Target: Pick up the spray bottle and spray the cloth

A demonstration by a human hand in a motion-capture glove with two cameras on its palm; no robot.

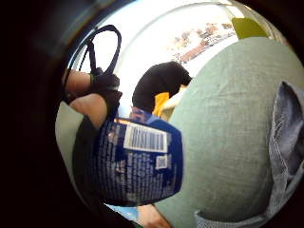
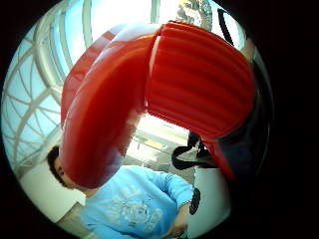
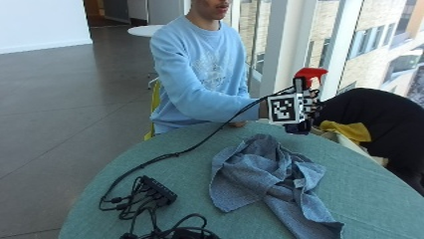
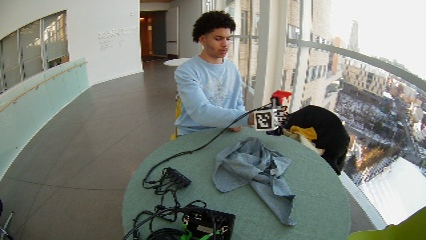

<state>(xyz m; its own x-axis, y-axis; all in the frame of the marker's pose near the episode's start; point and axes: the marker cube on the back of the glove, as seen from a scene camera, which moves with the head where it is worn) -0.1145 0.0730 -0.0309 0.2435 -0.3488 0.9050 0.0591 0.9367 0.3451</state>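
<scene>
Spray bottle [image 3: 309, 75] already lifted, gripped in gloved right hand [image 3: 301, 112], held above worktop [image 3: 371, 189] beyond cloth [image 3: 271, 179]. Spraying apparently not begun; aim and trigger squeeze left.

Spray bottle [image 1: 137, 161] label's print and barcode are unreadable

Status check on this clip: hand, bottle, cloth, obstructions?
Gloved right hand grips the red-topped blue-labelled spray bottle, raised above the table. Crumpled blue-grey cloth lies below on the round green table. Nothing between them.
</scene>
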